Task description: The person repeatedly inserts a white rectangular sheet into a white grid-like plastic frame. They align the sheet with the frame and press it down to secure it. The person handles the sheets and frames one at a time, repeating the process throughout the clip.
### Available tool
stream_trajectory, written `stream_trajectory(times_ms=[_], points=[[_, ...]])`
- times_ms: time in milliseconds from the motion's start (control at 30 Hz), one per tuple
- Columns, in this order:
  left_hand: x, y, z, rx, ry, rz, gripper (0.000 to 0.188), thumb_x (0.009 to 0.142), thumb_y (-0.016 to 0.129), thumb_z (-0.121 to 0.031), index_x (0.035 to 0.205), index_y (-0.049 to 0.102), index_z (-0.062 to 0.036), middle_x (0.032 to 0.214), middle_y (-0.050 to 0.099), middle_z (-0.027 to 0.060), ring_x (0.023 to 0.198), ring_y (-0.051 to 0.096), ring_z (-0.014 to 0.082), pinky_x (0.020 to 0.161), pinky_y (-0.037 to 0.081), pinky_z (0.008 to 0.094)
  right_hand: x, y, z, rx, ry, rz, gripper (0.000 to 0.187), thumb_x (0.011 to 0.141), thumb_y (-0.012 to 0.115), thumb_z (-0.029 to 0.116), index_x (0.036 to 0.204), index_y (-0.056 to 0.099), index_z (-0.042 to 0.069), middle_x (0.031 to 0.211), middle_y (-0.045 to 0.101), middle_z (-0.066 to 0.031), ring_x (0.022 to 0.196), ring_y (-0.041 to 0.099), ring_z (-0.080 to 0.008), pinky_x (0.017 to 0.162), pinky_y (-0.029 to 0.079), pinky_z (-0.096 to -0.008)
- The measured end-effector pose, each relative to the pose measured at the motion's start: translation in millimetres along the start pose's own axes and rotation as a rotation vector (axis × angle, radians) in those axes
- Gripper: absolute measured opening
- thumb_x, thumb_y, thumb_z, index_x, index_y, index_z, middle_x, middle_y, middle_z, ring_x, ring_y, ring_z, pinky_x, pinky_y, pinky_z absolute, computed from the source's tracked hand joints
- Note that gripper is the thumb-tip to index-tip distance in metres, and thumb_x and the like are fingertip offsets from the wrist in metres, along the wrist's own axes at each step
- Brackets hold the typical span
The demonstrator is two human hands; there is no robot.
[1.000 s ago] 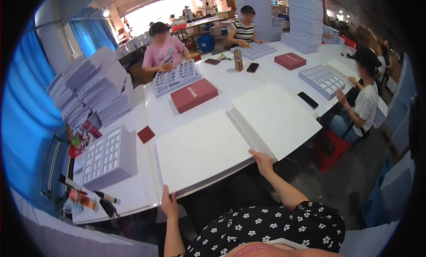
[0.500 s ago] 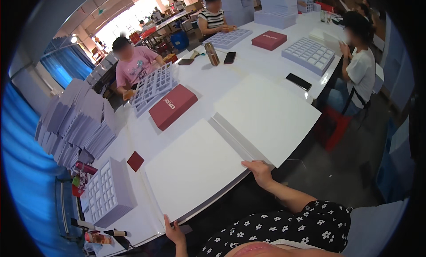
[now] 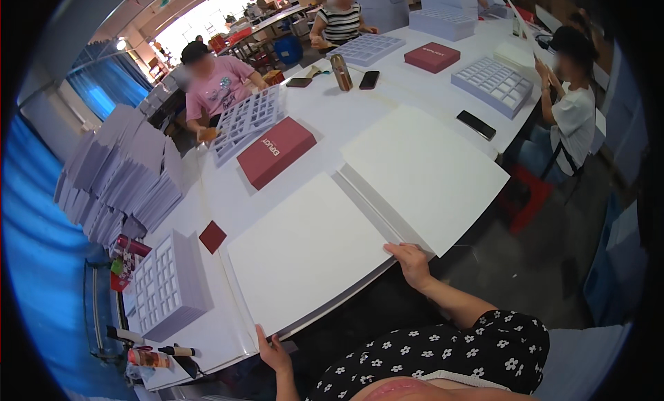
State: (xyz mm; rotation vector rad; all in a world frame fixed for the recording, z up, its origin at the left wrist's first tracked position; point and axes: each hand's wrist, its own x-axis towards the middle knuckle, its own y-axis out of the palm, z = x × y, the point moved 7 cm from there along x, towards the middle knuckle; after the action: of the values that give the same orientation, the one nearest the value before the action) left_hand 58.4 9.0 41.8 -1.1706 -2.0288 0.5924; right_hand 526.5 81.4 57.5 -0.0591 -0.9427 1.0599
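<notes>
A large white rectangular board (image 3: 311, 249), most likely cardboard, lies flat at the near edge of the white table (image 3: 408, 89), with a ridged pale strip (image 3: 373, 202) along its right side and a second broad white panel (image 3: 425, 172) beyond that strip. The left hand (image 3: 277, 358) is at the board's near left corner, forefinger raised against it with a narrow gap to the next digit; the right hand (image 3: 413, 266) has its fingertips at the near right corner. Whether either hand pinches the board or merely steadies it, I cannot tell. The board would probably handle as light for its breadth, stiff when flat but able to flex if lifted by one corner; its smooth face may slide, and its corners could dent or soil. Opposite edges, with the fingers spread beneath, seem the best hold. Among the containers, a stack of white compartmented trays (image 3: 164, 280) stands at the left, its square pockets showing pale bottoms. Another white gridded tray (image 3: 494, 84) sits at the right, and a third, tilted grid tray (image 3: 249, 121) is beside a co-worker in pink (image 3: 220, 83). A dark red flat box (image 3: 277, 152) beyond the board is shut, its contents hidden, as is a smaller-looking red box (image 3: 432, 57) farther back.
</notes>
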Motion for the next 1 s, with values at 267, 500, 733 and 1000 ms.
stream_trajectory(times_ms=[267, 500, 733, 1000], points=[[-1.6, 1.9, 1.0, 0.056, 0.079, -0.05, 0.05, 0.097, 0.061, -0.017, 0.14, 0.047, 0.0046, 0.136, 0.056, 0.0236, 0.119, 0.058, 0.0387, 0.095, 0.05, 0.039, -2.3, 0.4, 2.4, -0.042, 0.001, 0.013, 0.032, 0.089, 0.064, 0.003, 0.117, 0.07, 0.016, 0.103, 0.073, -0.0084, 0.09, 0.068, -0.0304, 0.091, 0.053, -0.0379], [1.0, 1.8, 14.2, 0.01, 0.121, -0.144, 0.041, 0.102, 0.052, -0.02, 0.134, 0.052, 0.0049, 0.129, 0.059, 0.0216, 0.115, 0.058, 0.0354, 0.096, 0.047, 0.0368, -4.9, 1.0, 3.7, -0.028, -0.003, 0.003, 0.031, 0.089, 0.064, 0.003, 0.117, 0.07, 0.015, 0.101, 0.071, -0.0098, 0.094, 0.067, -0.0322, 0.088, 0.053, -0.0393], [13.9, 17.7, 34.4, -0.379, -0.08, -0.178, 0.028, 0.102, 0.049, -0.013, 0.124, 0.054, 0.0039, 0.114, 0.059, 0.0141, 0.103, 0.057, 0.0217, 0.094, 0.046, 0.0323, -7.8, 3.3, -1.6, -0.042, -0.015, -0.014, 0.032, 0.089, 0.063, 0.002, 0.117, 0.069, 0.016, 0.097, 0.069, -0.0112, 0.092, 0.065, -0.033, 0.083, 0.052, -0.0398], [17.6, 10.7, 22.8, -0.362, 0.034, -0.227, 0.032, 0.1, 0.05, -0.013, 0.127, 0.058, 0.002, 0.121, 0.064, 0.016, 0.105, 0.06, 0.022, 0.093, 0.046, 0.0321, -7.0, 1.0, 5.2, 0.0, -0.03, -0.008, 0.036, 0.086, 0.065, 0.004, 0.12, 0.066, 0.017, 0.094, 0.067, -0.0104, 0.09, 0.064, -0.0328, 0.083, 0.05, -0.0409]])
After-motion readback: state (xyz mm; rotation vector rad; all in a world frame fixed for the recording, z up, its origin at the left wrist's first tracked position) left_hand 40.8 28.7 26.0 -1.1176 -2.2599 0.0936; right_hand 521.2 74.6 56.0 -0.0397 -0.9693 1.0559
